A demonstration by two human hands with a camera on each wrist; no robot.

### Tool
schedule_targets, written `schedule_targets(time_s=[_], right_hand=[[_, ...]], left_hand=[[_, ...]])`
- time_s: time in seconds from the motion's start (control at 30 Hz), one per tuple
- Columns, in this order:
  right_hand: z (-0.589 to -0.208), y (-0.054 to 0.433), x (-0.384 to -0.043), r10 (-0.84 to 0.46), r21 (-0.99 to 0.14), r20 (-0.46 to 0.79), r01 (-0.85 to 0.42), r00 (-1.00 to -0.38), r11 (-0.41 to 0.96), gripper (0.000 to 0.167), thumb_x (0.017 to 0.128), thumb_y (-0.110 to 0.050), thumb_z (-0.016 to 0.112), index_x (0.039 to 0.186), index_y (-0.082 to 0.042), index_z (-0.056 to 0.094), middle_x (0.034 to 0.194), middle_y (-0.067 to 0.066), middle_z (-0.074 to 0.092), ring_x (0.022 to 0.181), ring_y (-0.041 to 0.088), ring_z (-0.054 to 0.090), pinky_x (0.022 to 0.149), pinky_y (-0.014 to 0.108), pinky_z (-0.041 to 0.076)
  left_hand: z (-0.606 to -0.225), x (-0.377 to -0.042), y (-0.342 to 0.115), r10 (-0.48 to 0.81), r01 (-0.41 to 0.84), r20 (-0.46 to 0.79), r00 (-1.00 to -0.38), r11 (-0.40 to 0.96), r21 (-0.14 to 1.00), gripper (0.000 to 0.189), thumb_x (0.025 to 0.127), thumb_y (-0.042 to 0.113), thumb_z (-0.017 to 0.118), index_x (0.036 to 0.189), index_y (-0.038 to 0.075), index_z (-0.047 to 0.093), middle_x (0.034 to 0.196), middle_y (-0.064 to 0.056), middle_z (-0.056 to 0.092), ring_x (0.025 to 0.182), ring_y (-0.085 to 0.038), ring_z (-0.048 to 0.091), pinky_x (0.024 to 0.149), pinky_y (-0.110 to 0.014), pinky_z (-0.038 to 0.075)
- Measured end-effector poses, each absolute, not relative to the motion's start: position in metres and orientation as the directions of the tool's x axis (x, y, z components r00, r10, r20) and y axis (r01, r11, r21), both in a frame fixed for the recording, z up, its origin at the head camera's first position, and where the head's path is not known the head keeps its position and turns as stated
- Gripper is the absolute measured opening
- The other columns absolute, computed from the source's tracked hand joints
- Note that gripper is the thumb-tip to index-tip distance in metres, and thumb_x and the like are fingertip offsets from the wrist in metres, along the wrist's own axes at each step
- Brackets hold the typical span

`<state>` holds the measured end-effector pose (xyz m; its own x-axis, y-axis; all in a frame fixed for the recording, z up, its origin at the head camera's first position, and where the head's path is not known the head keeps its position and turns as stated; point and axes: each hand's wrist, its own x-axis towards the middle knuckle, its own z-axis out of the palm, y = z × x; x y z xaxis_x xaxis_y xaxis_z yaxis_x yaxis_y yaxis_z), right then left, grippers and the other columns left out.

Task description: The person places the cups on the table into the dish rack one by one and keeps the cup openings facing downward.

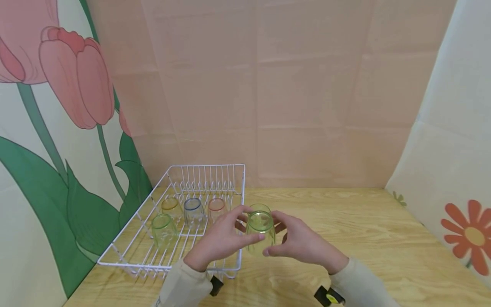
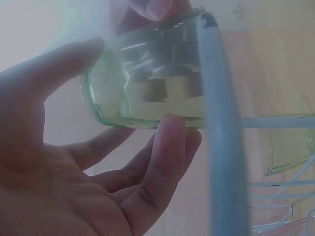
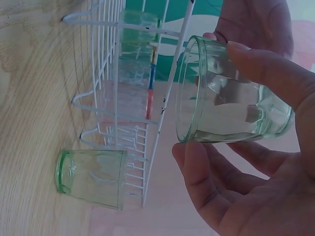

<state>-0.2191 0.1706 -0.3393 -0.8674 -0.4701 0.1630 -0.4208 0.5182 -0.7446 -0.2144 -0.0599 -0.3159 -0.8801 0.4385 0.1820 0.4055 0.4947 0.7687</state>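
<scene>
Between both hands, a clear green drinking glass [image 1: 261, 232] hangs mouth down above the table, beside the rack's right side. My left hand [image 1: 230, 234] grips it from the left, thumb across the near side. From the right, my right hand [image 1: 299, 243] holds the same glass between thumb and fingers. The right wrist view shows the held glass [image 3: 231, 93] with its wide rim toward the table. A second green glass [image 3: 91, 177] stands upright on the table behind it, mostly covered in the head view.
A white wire dish rack [image 1: 168, 267] stands at the left. Inside it are a yellow-rimmed glass [image 1: 171, 207], a blue-rimmed glass [image 1: 194, 211], a red-rimmed glass [image 1: 217, 207] and a green glass [image 1: 164, 232]. Wood-grain table [image 1: 345, 221] extends to the right, with a pink cloth backdrop [image 1: 299, 94] behind.
</scene>
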Motion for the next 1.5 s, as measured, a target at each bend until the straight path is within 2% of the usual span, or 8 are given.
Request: schedule_targets(time_s=[0.4,0.73,0.83,0.93,1.07,1.17,1.3,1.5], right_hand=[[-0.342,0.17,-0.219,-0.506,-0.756,0.162,-0.436,-0.847,0.489,0.068,0.074,-0.03,0.089,0.131,-0.013,0.056,0.113,-0.002,0.064,0.1,0.023,0.061,0.069,0.03,0.056],[-0.342,0.168,-0.219,-0.52,-0.764,0.152,-0.434,-0.84,0.478,0.065,0.076,-0.032,0.088,0.131,-0.012,0.058,0.117,0.0,0.064,0.101,0.021,0.06,0.076,0.032,0.056],[-0.341,0.168,-0.22,-0.524,-0.772,0.143,-0.426,-0.84,0.472,0.067,0.077,-0.033,0.087,0.132,-0.011,0.057,0.119,0.001,0.064,0.102,0.022,0.06,0.077,0.031,0.056],[-0.339,0.169,-0.22,-0.524,-0.778,0.133,-0.416,-0.841,0.471,0.067,0.079,-0.033,0.086,0.134,-0.011,0.056,0.122,0.004,0.064,0.103,0.023,0.061,0.077,0.032,0.056],[-0.338,0.171,-0.22,-0.521,-0.785,0.115,-0.399,-0.846,0.475,0.066,0.081,-0.032,0.085,0.137,-0.013,0.055,0.124,0.006,0.063,0.105,0.024,0.062,0.077,0.032,0.055],[-0.339,0.173,-0.22,-0.525,-0.787,0.111,-0.397,-0.844,0.472,0.064,0.083,-0.03,0.084,0.138,-0.014,0.055,0.123,0.006,0.063,0.104,0.023,0.063,0.077,0.033,0.055],[-0.341,0.174,-0.22,-0.531,-0.787,0.118,-0.405,-0.839,0.465,0.063,0.084,-0.029,0.082,0.138,-0.012,0.054,0.123,0.007,0.063,0.102,0.022,0.063,0.076,0.033,0.054],[-0.345,0.176,-0.22,-0.528,-0.78,0.119,-0.409,-0.841,0.474,0.06,0.086,-0.031,0.08,0.137,-0.014,0.055,0.121,0.006,0.064,0.1,0.022,0.064,0.077,0.034,0.054]], left_hand=[[-0.317,-0.215,-0.062,0.475,0.423,0.171,-0.863,0.495,0.759,0.055,0.081,0.046,0.081,0.128,0.026,0.06,0.111,0.002,0.066,0.097,-0.018,0.062,0.071,-0.035,0.053],[-0.316,-0.212,-0.078,0.455,0.415,0.189,-0.87,0.473,0.777,0.054,0.082,0.043,0.081,0.127,0.019,0.061,0.108,0.0,0.066,0.094,-0.02,0.062,0.067,-0.033,0.054],[-0.314,-0.211,-0.083,0.443,0.416,0.199,-0.874,0.471,0.778,0.055,0.082,0.042,0.082,0.127,0.017,0.061,0.108,-0.001,0.066,0.095,-0.021,0.062,0.069,-0.034,0.054],[-0.31,-0.21,-0.086,0.437,0.423,0.216,-0.873,0.461,0.78,0.052,0.083,0.04,0.082,0.124,0.015,0.062,0.116,-0.004,0.057,0.097,-0.023,0.06,0.076,-0.036,0.052],[-0.302,-0.211,-0.092,0.387,0.395,0.218,-0.896,0.471,0.789,0.052,0.081,0.038,0.083,0.122,0.015,0.062,0.119,-0.005,0.055,0.102,-0.023,0.059,0.078,-0.037,0.051],[-0.293,-0.212,-0.101,0.319,0.355,0.211,-0.924,0.512,0.782,0.054,0.08,0.039,0.084,0.123,0.015,0.062,0.115,-0.003,0.063,0.103,-0.023,0.061,0.075,-0.037,0.052],[-0.286,-0.216,-0.119,0.244,0.293,0.185,-0.952,0.556,0.778,0.058,0.081,0.039,0.083,0.127,0.013,0.061,0.116,-0.005,0.063,0.104,-0.023,0.06,0.076,-0.035,0.052],[-0.287,-0.225,-0.139,0.193,0.231,0.142,-0.971,0.603,0.764,0.06,0.08,0.037,0.084,0.127,0.009,0.059,0.117,-0.008,0.063,0.099,-0.023,0.061,0.067,-0.032,0.053]])
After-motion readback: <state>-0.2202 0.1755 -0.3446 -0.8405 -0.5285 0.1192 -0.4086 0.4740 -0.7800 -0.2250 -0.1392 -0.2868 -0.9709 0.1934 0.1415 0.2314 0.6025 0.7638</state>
